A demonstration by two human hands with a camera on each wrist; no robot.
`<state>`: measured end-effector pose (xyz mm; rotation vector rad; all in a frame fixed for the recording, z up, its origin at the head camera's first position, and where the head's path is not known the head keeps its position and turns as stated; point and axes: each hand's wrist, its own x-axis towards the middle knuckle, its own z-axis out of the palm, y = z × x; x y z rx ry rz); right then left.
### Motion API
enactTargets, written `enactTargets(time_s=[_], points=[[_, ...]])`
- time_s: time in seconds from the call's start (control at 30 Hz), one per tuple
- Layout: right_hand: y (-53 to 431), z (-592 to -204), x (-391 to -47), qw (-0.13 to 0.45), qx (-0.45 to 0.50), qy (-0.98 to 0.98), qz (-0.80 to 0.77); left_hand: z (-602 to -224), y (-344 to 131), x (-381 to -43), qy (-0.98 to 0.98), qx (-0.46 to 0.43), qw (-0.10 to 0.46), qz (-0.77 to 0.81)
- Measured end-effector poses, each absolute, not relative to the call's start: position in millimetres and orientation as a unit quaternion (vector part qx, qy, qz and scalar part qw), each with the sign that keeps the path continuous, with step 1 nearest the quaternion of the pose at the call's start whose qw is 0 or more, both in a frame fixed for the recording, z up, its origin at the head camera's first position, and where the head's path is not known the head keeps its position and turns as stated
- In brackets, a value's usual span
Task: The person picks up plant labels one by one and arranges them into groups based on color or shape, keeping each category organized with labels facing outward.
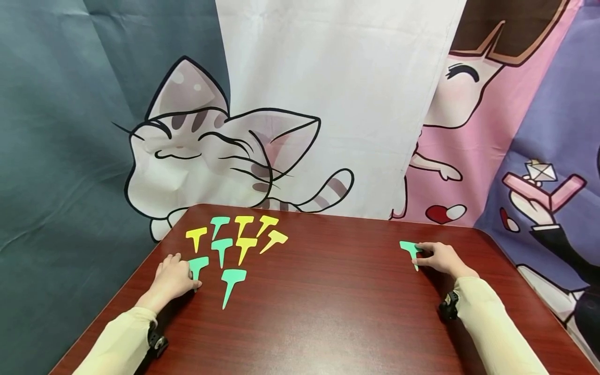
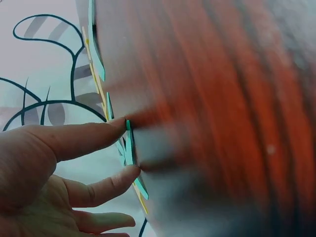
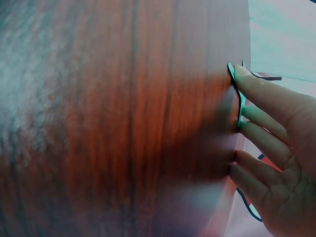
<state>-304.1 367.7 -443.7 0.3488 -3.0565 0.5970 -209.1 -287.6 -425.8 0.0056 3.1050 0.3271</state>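
Note:
On the left of the table, my left hand (image 1: 172, 276) holds a green T-shaped plant label (image 1: 199, 263) with thumb and forefinger at its edges. The left wrist view shows this label (image 2: 130, 143) between the two fingertips, low over the wood, the other fingers spread loosely. Far to the right, my right hand (image 1: 440, 258) pinches another green plant label (image 1: 409, 246). Its thumb and fingers sit at opposite ends of the label (image 3: 241, 106) in the right wrist view, close to the tabletop. Just right of my left hand lies a loose green label (image 1: 233, 276).
Several yellow labels (image 1: 246, 243) and green labels (image 1: 222, 245) lie in loose rows at the back left of the brown table (image 1: 319, 312). Behind the far edge hangs a cloth printed with a cartoon cat (image 1: 187, 156). A dark wrist device (image 1: 449, 305) sits at each sleeve.

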Motion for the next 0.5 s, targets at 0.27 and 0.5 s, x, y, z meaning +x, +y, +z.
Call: enactTargets(time_s=[0.27, 0.5], points=[[367.7, -443.3, -304.2, 0.000, 0.108, -0.976, 0.190, -424.8, -290.2, -211.3, 0.993, -0.001, 0.010, 0.118], [368.1, -443.5, -304.5, -0.001, 0.107, -0.976, 0.188, -422.8, -286.6, -213.5, 0.993, -0.025, 0.021, 0.113]])
